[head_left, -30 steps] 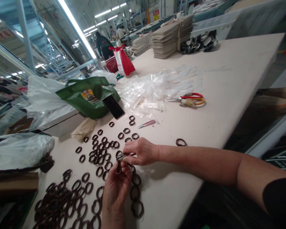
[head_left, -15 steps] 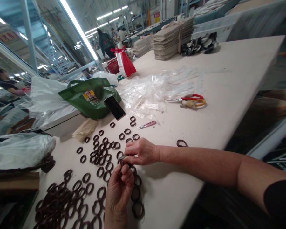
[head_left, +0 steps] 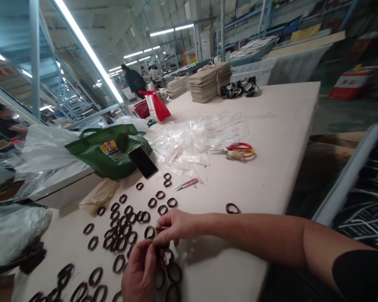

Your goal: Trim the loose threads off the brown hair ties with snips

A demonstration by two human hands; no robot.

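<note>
Left hand (head_left: 140,272) pinched a ring (head_left: 160,252), mostly hidden, bottom centre of frame; right hand (head_left: 175,226) gripped a thin tool (head_left: 163,227) right beside it, likely to steady both. Loose rings (head_left: 112,240) lay lower left, presumably for easy reach; snips (head_left: 190,183) sat mid-frame, scissors (head_left: 234,154) farther right, probably parked aside.

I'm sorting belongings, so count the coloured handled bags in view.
2: the green bag, behind the phone at the left, and the red-and-white bag, farther back, beside the red basket. Others may be hidden in the cluttered background.
</note>
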